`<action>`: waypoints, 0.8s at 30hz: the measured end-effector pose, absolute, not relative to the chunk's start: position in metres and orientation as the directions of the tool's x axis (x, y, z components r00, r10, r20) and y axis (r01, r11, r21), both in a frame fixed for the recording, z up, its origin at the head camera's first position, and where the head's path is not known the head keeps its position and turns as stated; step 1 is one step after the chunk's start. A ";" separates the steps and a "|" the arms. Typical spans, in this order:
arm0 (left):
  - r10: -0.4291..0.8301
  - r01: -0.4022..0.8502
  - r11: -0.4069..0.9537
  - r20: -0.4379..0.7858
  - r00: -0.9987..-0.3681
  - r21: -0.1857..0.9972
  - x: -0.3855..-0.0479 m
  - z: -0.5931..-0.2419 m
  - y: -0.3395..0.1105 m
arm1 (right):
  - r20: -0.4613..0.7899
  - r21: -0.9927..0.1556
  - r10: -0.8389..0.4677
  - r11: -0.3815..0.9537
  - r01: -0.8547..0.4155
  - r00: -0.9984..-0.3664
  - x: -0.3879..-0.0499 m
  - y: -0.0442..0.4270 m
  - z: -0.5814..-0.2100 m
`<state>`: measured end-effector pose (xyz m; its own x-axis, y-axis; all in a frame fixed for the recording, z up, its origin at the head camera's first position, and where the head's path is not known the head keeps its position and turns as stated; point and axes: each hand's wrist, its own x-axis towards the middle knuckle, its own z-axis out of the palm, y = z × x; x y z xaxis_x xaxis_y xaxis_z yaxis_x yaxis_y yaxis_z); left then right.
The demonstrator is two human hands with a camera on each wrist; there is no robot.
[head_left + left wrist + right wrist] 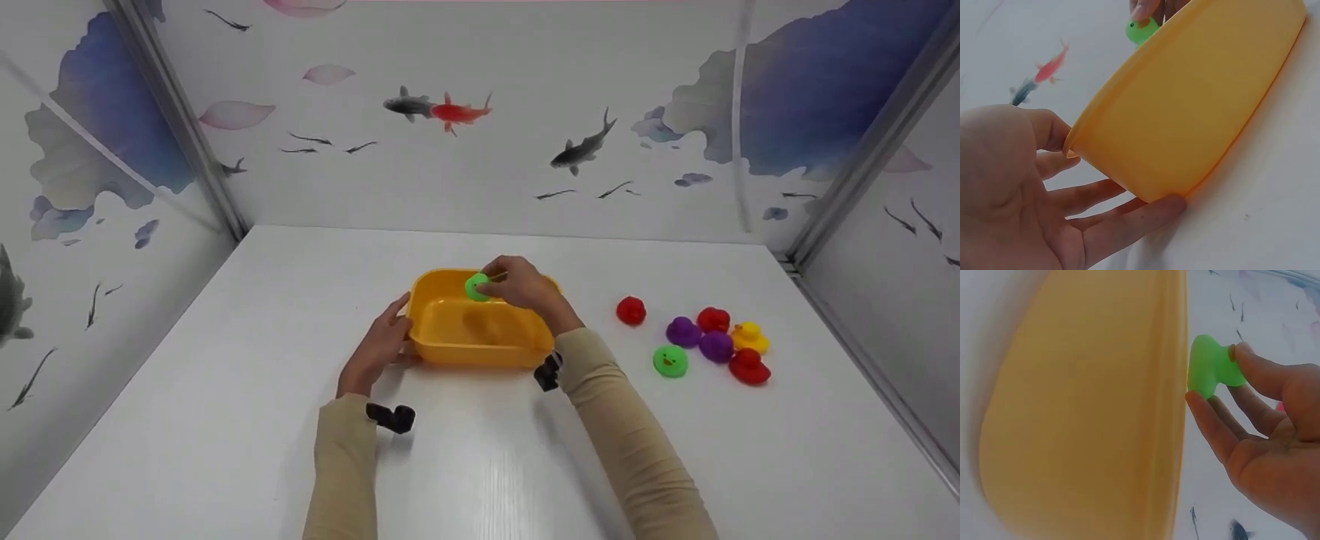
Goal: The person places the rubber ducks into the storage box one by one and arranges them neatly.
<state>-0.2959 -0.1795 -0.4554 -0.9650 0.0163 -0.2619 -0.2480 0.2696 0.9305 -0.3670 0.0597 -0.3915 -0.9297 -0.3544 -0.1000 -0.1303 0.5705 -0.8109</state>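
Observation:
My right hand [521, 285] pinches a green rubber duck [1204, 367] between thumb and fingertips, over the far side of an orange-yellow plastic basin [472, 356]. In the left wrist view the duck's head [1141, 31] shows just past the basin's rim. At the basin's left end, my left hand [381, 345] holds on to it. The left wrist view shows the thumb and a finger at the rim, with other fingers [1134, 225] extended along the outer wall and low by its base. In the head view no other duck is visible inside the basin.
Right of the basin, on the white table [465, 457], lie a lone red duck [631, 310] and a loose cluster: two purple ducks [683, 331], a green duck [670, 361], a yellow duck [750, 339] and two red ducks [749, 367]. Printed panels enclose the table's back and sides.

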 end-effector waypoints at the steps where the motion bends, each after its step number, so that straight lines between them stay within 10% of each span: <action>1: 0.021 -0.246 0.269 -0.261 -0.965 0.931 -0.296 -0.456 -0.179 | -0.108 -0.804 -0.354 0.580 -0.127 -0.929 -0.368 0.056 -0.393; 24: 0.018 -0.256 0.260 -0.269 -0.963 0.931 -0.297 -0.455 -0.179 | -0.181 -0.806 -0.288 0.591 -0.026 -0.940 -0.383 0.007 -0.420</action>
<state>-0.2969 -0.1793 -0.4548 -0.9629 0.0182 -0.2693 -0.2555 0.2597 0.9313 -0.3830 0.0068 -0.4202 -0.9402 -0.2883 -0.1812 -0.0260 0.5914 -0.8060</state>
